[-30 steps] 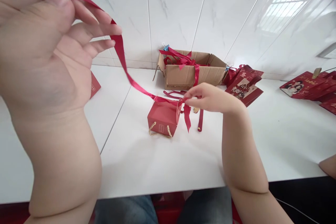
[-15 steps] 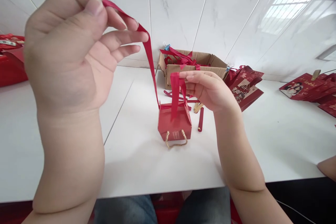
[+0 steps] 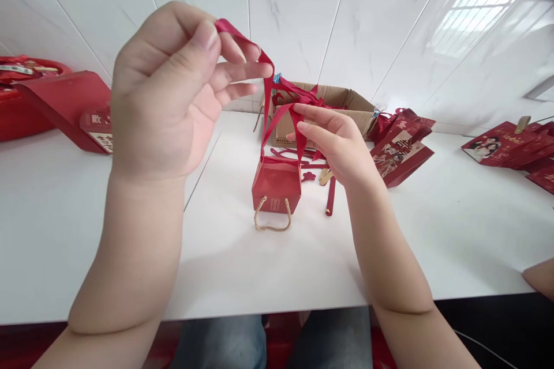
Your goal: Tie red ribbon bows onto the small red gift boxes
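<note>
A small red gift box (image 3: pixel 277 181) with a twisted rope handle (image 3: pixel 272 229) on its near side stands on the white table. Dark red ribbon (image 3: pixel 267 98) rises from the top of the box. My left hand (image 3: pixel 173 81) is raised above and left of the box, pinching one end of the ribbon between thumb and finger, with the strip draped over the other fingers. My right hand (image 3: pixel 340 138) is closed on a folded stretch of ribbon just above the box's right side. Whether the ribbon is knotted at the box I cannot tell.
Behind the box stands an open cardboard carton (image 3: pixel 350 98) full of ribbons. Red strips (image 3: pixel 330 196) lie right of the box. Red gift bags (image 3: pixel 404 147) stand further right. At left are a red bag (image 3: pixel 69 104) and a red basin (image 3: pixel 26 121). Someone's arm (image 3: pixel 541 277) shows at the right edge.
My left hand has moved right and slightly down with its ribbon end. The box has shifted a little left and back. My right hand has drawn its ribbon into a peaked fold.
</note>
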### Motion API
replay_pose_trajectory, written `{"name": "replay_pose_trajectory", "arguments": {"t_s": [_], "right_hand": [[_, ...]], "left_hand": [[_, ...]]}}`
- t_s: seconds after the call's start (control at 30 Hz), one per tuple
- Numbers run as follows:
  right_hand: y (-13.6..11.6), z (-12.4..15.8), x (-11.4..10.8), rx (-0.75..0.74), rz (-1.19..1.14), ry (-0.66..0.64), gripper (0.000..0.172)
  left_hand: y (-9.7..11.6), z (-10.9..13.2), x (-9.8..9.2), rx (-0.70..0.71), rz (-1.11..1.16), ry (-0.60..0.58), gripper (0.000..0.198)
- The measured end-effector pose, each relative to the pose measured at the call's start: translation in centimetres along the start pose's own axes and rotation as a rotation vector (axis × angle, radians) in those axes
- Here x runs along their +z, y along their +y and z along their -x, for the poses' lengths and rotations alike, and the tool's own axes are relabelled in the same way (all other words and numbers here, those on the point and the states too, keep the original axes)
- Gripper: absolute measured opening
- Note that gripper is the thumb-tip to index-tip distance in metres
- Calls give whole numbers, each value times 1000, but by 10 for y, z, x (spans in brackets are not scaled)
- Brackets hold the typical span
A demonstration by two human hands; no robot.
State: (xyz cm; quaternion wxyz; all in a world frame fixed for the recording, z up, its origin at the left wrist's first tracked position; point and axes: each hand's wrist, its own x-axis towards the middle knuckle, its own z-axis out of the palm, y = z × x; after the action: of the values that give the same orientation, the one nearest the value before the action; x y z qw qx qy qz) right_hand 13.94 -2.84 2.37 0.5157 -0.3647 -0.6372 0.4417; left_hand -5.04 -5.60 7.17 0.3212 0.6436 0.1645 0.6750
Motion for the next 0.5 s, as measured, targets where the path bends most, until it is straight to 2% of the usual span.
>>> {"name": "replay_pose_trajectory", "arguments": {"t_s": [0.2,0.33,0.5], "right_hand": [[2,-3,-1,-24,22,61,42],[3,-5,-3,-60,-2,116,26],[5,-7,-2,-72,-51,115,11]], "left_hand": [[-5,0,5,-17,30,-20,23],[-8,1,5,-27,50,-70,23],[-11,-1,3,-41,117,-119,16]]}}
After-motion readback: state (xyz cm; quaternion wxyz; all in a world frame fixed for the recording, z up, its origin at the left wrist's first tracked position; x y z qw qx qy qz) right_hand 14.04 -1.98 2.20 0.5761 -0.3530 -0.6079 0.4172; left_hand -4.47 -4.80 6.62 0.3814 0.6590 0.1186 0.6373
